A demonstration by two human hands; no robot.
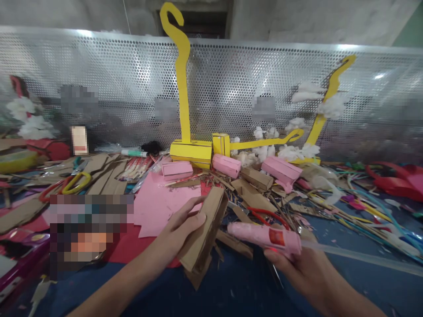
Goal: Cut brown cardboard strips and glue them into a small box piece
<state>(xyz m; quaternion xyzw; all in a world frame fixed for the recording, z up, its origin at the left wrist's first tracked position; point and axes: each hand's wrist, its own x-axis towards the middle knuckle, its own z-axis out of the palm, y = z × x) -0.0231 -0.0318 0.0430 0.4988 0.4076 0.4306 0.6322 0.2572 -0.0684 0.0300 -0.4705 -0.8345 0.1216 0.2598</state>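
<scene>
My left hand (181, 229) is wrapped around a brown cardboard box piece (205, 229), holding it tilted above the blue table (231, 290). My right hand (297, 266) grips a pink glue gun (264, 235) with its nozzle pointing left toward the cardboard piece, a little apart from it. A clear glue stick (360, 256) sticks out of the gun's back to the right. Pink paper sheets (158, 204) lie just behind my left hand.
Three pink-covered boxes (226, 165) and bare cardboard boxes (257, 177) lie mid-table. Yellow cardboard shapes (183, 88) with cotton tufts (294, 152) stand against a perforated metal screen (99, 79). Red-handled scissors (269, 215), yellow-handled scissors (77, 182), cardboard strips and red paper (403, 180) are scattered about.
</scene>
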